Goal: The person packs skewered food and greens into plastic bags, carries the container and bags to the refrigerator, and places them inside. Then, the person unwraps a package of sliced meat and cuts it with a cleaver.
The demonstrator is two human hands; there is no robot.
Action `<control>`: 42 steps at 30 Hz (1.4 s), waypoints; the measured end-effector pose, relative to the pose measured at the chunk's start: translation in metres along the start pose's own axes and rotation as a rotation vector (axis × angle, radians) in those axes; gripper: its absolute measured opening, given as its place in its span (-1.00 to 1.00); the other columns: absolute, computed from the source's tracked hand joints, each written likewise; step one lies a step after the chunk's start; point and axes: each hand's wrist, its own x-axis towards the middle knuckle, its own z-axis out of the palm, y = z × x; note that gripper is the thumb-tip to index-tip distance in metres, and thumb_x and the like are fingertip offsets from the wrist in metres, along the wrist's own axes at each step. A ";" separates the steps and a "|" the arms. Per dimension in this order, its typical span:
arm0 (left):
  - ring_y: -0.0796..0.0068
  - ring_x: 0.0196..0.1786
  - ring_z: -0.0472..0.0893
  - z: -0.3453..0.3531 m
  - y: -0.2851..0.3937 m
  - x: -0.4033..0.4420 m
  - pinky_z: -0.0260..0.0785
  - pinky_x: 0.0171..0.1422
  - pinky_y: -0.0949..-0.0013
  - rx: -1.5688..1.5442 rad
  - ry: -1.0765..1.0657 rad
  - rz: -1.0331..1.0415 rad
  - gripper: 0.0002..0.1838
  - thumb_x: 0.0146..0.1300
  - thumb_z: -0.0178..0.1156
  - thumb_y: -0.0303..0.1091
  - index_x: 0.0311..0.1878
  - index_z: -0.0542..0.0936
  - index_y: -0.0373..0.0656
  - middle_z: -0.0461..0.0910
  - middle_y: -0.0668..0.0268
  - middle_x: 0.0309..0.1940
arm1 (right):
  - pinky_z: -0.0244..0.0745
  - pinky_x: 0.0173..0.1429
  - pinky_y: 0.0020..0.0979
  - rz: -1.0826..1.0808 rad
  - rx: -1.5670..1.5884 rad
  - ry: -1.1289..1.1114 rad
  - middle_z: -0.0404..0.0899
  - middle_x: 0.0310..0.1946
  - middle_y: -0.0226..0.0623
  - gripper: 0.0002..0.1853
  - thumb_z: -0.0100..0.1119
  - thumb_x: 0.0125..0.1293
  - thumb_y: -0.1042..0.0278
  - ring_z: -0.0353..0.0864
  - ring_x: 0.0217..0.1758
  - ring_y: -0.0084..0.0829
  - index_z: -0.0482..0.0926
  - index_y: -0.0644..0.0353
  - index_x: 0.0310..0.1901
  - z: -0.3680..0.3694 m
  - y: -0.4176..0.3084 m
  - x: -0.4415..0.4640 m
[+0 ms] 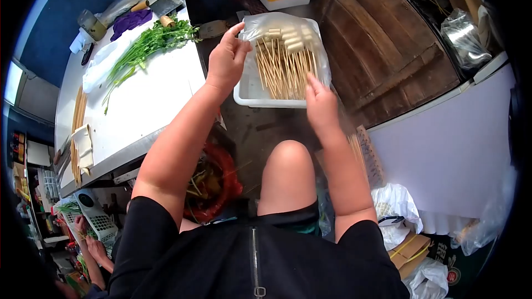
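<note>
Lying in the white tray (246, 84), the skewers (277, 72) are looking part-covered, plastic (260, 22) draping their tops, stick ends (284, 94) showing. The left hand (226, 58) is hovering half-curled by the plastic, the right hand's (322, 103) fingers nearly closed beside the sticks; neither hold is reading clearly. Floor (257, 127) is showing past the near rim (271, 103).

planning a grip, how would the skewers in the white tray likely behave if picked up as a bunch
The thin, straight wooden skewers look light and fairly stiff. They lie at slightly different angles, so a lifted bunch would probably splay. Pale food pieces at their far ends may make them tip that way.
</note>
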 end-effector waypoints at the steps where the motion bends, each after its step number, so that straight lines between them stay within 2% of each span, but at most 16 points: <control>1: 0.42 -0.30 0.63 0.000 -0.002 -0.001 0.45 -0.10 0.39 -0.017 0.013 0.031 -0.52 0.25 0.17 -0.48 0.24 0.37 -0.12 0.64 0.28 -0.38 | 0.45 0.02 -0.19 0.096 0.090 -0.065 0.58 -0.19 0.12 -0.66 0.00 0.31 0.37 0.56 -0.09 0.02 0.52 0.24 0.09 0.004 -0.003 -0.007; 2: 0.42 -0.30 0.63 0.001 -0.005 -0.003 0.45 -0.10 0.39 -0.016 0.010 0.028 -0.52 0.25 0.17 -0.48 0.24 0.37 -0.12 0.64 0.28 -0.38 | 0.45 0.02 -0.19 0.100 0.091 -0.066 0.58 -0.19 0.12 -0.66 0.00 0.31 0.37 0.56 -0.09 0.02 0.52 0.24 0.09 0.010 -0.001 -0.009; 4: 0.44 -0.30 0.63 -0.001 0.001 -0.004 0.45 -0.09 0.42 -0.011 0.016 0.071 -0.51 0.24 0.19 -0.48 0.25 0.38 -0.08 0.63 0.29 -0.38 | 0.43 -0.25 -0.46 0.100 0.046 -0.114 0.63 -0.40 -0.18 -0.63 -0.01 0.33 0.37 0.53 -0.43 -0.53 0.49 0.29 0.14 0.022 0.003 -0.014; 8: 0.67 -0.30 0.55 -0.001 -0.001 -0.004 0.39 -0.10 0.57 -0.007 0.015 0.115 -0.53 0.28 0.14 -0.53 0.27 0.37 -0.12 0.62 0.37 -0.38 | 0.45 -0.24 -0.43 0.043 0.054 -0.081 0.64 -0.38 -0.12 -0.63 0.01 0.32 0.38 0.58 -0.41 -0.48 0.50 0.31 0.12 0.045 0.007 0.016; 9: 0.67 -0.30 0.55 -0.002 0.000 -0.004 0.38 -0.11 0.58 -0.029 0.028 0.110 -0.52 0.28 0.15 -0.54 0.27 0.37 -0.12 0.61 0.37 -0.39 | 0.48 -0.10 -0.15 0.024 0.039 -0.047 0.59 -0.30 0.10 -0.64 -0.01 0.29 0.35 0.59 -0.22 0.00 0.52 0.24 0.09 0.055 0.007 0.027; 15: 0.69 -0.30 0.53 -0.004 -0.004 -0.003 0.38 -0.13 0.59 -0.043 0.056 0.126 -0.51 0.27 0.15 -0.56 0.27 0.37 -0.12 0.57 0.40 -0.40 | 0.50 -0.09 -0.08 0.029 -0.314 -0.089 0.60 -0.28 0.07 -0.71 -0.13 0.38 0.36 0.60 -0.19 0.02 0.57 0.30 -0.06 0.088 -0.012 0.075; 16: 0.69 -0.29 0.53 -0.002 -0.006 -0.002 0.37 -0.13 0.60 -0.050 0.066 0.121 -0.52 0.28 0.15 -0.56 0.27 0.37 -0.12 0.57 0.41 -0.40 | 0.51 -0.10 -0.08 0.175 -0.365 -0.188 0.60 -0.27 0.06 -0.69 -0.21 0.41 0.36 0.61 -0.18 0.03 0.56 0.33 -0.14 0.085 -0.029 0.081; 18: 0.68 -0.25 0.54 -0.002 -0.016 0.001 0.35 -0.09 0.62 -0.089 0.056 0.127 -0.51 0.30 0.13 -0.55 0.29 0.33 -0.14 0.60 0.39 -0.34 | 0.53 -0.09 -0.10 0.027 -0.433 -0.120 0.60 -0.27 0.04 -0.66 -0.27 0.43 0.35 0.61 -0.15 -0.01 0.55 0.35 -0.18 0.097 -0.020 0.084; 20: 0.69 -0.23 0.55 -0.001 -0.021 0.003 0.36 -0.09 0.62 -0.140 0.069 0.159 -0.50 0.31 0.11 -0.54 0.31 0.30 -0.14 0.62 0.38 -0.32 | 0.49 -0.06 -0.02 -0.001 -0.425 -0.101 0.61 -0.30 0.06 -0.74 -0.14 0.34 0.43 0.61 -0.16 0.03 0.60 0.28 -0.19 0.109 -0.010 0.091; 22: 0.72 -0.41 0.47 0.001 -0.020 0.004 0.34 -0.26 0.62 -0.169 0.127 0.158 -0.50 0.25 0.21 -0.49 0.26 0.38 -0.06 0.57 0.46 -0.44 | 0.49 -0.03 -0.06 0.065 -0.366 -0.186 0.61 -0.24 0.07 -0.73 -0.13 0.33 0.44 0.61 -0.13 0.02 0.60 0.27 -0.14 0.104 -0.021 0.094; 29: 0.74 -0.41 0.47 0.000 -0.013 0.002 0.34 -0.26 0.63 -0.096 0.075 0.169 -0.51 0.25 0.21 -0.49 0.25 0.39 -0.06 0.56 0.45 -0.46 | 0.46 0.08 -0.15 0.246 -0.130 -0.226 0.58 -0.11 0.12 -0.68 -0.13 0.29 0.44 0.58 -0.03 0.02 0.59 0.24 -0.03 0.118 -0.007 0.102; 32: 0.74 -0.33 0.49 0.001 -0.010 0.000 0.33 -0.16 0.66 -0.056 -0.046 0.186 -0.52 0.32 0.11 -0.54 0.30 0.33 -0.17 0.57 0.42 -0.38 | 0.45 0.07 -0.12 0.308 -0.088 -0.251 0.58 -0.15 0.13 -0.71 -0.13 0.30 0.41 0.58 -0.04 0.04 0.60 0.30 -0.14 0.131 -0.003 0.101; 34: 0.69 -0.32 0.50 0.003 -0.013 -0.001 0.36 -0.13 0.60 -0.180 -0.245 0.127 -0.52 0.33 0.09 -0.54 0.31 0.32 -0.16 0.55 0.40 -0.40 | 0.44 0.06 -0.07 0.110 -0.274 -0.294 0.59 -0.18 0.12 -0.72 -0.13 0.31 0.36 0.58 -0.04 0.04 0.60 0.31 -0.22 0.125 -0.003 0.096; 38: 0.60 -0.46 0.50 0.002 -0.007 -0.004 0.37 -0.28 0.51 -0.007 -0.501 -0.225 -0.45 0.22 0.25 -0.34 0.26 0.34 -0.25 0.53 0.33 -0.52 | 0.55 -0.05 -0.20 -0.087 -0.457 -0.257 0.63 -0.23 -0.07 -0.76 0.00 0.19 0.40 0.63 -0.11 -0.11 0.62 0.18 -0.16 0.069 -0.013 0.072; 39: 0.50 -0.43 0.54 0.002 -0.005 -0.003 0.40 -0.25 0.46 0.157 -0.549 -0.183 -0.32 0.14 0.33 -0.26 0.28 0.30 -0.29 0.54 0.24 -0.52 | 0.54 -0.05 -0.22 -0.086 -0.416 -0.108 0.62 -0.25 -0.10 -0.77 0.05 0.16 0.38 0.62 -0.12 -0.14 0.63 0.17 -0.18 0.057 -0.011 0.064; 42: 0.37 -0.35 0.60 0.003 -0.001 -0.008 0.43 -0.18 0.38 0.244 -0.574 -0.255 -0.27 0.08 0.37 -0.24 0.28 0.31 -0.32 0.57 0.12 -0.50 | 0.51 0.00 -0.21 -0.176 -0.525 0.401 0.60 -0.25 -0.14 -0.78 0.15 0.14 0.20 0.59 -0.09 -0.15 0.66 0.10 -0.25 0.025 0.010 0.058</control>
